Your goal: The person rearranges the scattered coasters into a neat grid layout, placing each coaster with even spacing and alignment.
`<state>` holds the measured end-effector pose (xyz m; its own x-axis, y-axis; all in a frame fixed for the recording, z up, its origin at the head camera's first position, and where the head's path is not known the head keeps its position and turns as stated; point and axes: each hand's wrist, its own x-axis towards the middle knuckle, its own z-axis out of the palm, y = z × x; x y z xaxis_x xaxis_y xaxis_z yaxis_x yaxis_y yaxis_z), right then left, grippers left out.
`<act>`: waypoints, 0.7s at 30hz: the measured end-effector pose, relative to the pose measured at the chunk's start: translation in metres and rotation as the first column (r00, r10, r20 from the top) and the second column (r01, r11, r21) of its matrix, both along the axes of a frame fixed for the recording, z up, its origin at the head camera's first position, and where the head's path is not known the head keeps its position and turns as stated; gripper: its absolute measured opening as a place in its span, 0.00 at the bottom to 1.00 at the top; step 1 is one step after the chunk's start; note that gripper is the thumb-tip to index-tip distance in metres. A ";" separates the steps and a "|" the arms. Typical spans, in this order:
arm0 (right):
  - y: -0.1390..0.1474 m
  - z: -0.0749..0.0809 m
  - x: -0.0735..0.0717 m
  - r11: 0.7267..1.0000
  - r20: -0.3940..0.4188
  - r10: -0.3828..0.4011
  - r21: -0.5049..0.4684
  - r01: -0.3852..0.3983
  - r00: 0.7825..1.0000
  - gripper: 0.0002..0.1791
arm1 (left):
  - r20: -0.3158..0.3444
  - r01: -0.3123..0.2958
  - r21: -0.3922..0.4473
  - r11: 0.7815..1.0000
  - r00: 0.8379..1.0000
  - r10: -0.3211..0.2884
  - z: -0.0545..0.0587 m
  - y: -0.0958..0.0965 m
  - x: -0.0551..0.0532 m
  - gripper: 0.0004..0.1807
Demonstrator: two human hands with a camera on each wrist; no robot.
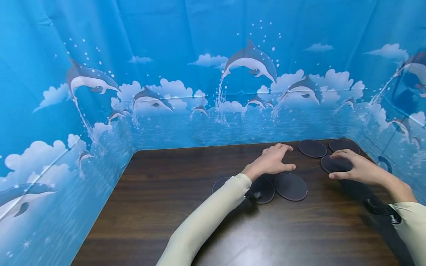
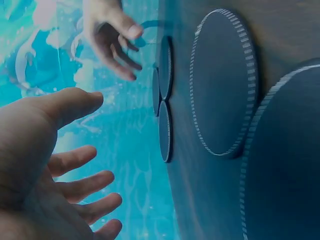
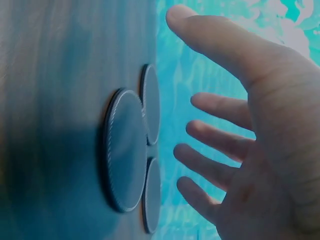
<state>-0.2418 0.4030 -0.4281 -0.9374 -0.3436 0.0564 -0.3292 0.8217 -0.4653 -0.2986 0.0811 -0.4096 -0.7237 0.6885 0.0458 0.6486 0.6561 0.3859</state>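
Several round dark coasters with pale stitched rims lie flat on the table. Three sit together at the back right: one coaster, a second coaster and a nearer coaster. My right hand hovers over this nearer one, fingers apart and holding nothing; in the right wrist view the coaster lies beside the spread fingers. Closer to me is a row with a right coaster, a middle coaster and a left coaster, partly hidden by my sleeve. Above that row my left hand is raised with nothing in it.
The dark wood-grain table ends at a blue dolphin-print curtain along its back and sides. A dark curved strap-like thing shows by the right edge. Each wrist wears a black band.
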 end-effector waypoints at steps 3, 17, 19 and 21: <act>0.008 -0.003 0.002 1.000 -0.001 0.000 -0.010 0.000 1.000 0.42 | 0.029 -0.008 -0.015 1.000 1.000 0.008 0.004 0.011 -0.012 0.33; 0.048 -0.044 0.003 0.972 0.084 -0.231 -0.024 0.234 0.969 0.51 | 0.089 -0.138 -0.140 0.980 0.984 0.152 -0.011 0.082 -0.016 0.36; 0.053 -0.049 0.003 0.967 0.064 -0.253 -0.015 0.254 0.965 0.53 | 0.084 -0.162 -0.166 0.973 0.980 0.178 -0.015 0.091 -0.015 0.34; 0.056 -0.055 0.001 0.960 0.048 -0.279 -0.012 0.280 0.959 0.54 | 0.069 -0.192 -0.198 0.961 0.976 0.209 -0.018 0.097 -0.016 0.33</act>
<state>-0.2410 0.4588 -0.4831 -0.9976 -0.0670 0.0156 -0.0660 0.8691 -0.4903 -0.3143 0.1783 -0.4281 -0.8429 0.5191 -0.1414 0.4654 0.8354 0.2925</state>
